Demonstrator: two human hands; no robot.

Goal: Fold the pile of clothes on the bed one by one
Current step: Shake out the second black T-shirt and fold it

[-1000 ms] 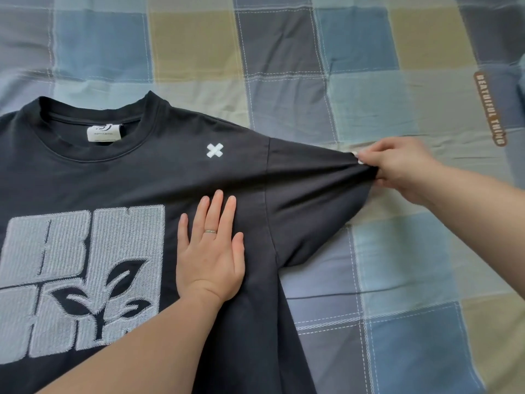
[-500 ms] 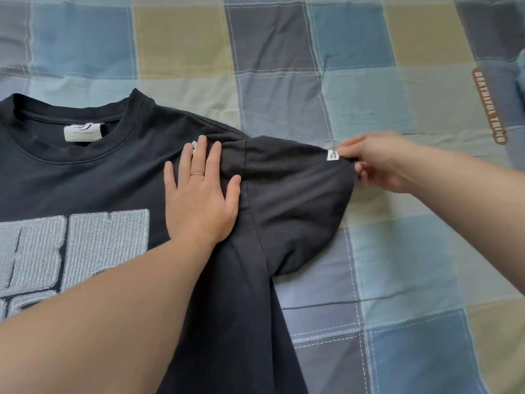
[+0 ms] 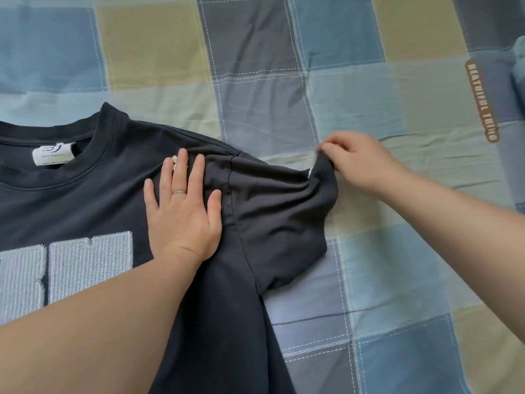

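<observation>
Head view: left hand (image 3: 181, 220) presses flat on the black T-shirt (image 3: 85, 200); right hand (image 3: 360, 163) pinches its sleeve (image 3: 278, 211).

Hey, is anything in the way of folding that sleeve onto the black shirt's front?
Only the left hand, pressed flat on the black shirt beside the shoulder seam; the right hand pinches the sleeve.

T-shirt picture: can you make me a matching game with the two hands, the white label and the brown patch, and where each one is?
1. left hand
2. right hand
3. white label
4. brown patch

A. on the checked bedcover
B. pressed flat on the black T-shirt
C. inside the collar
D. pinching the sleeve at its end

Pairs: 1-B, 2-D, 3-C, 4-A.
</observation>
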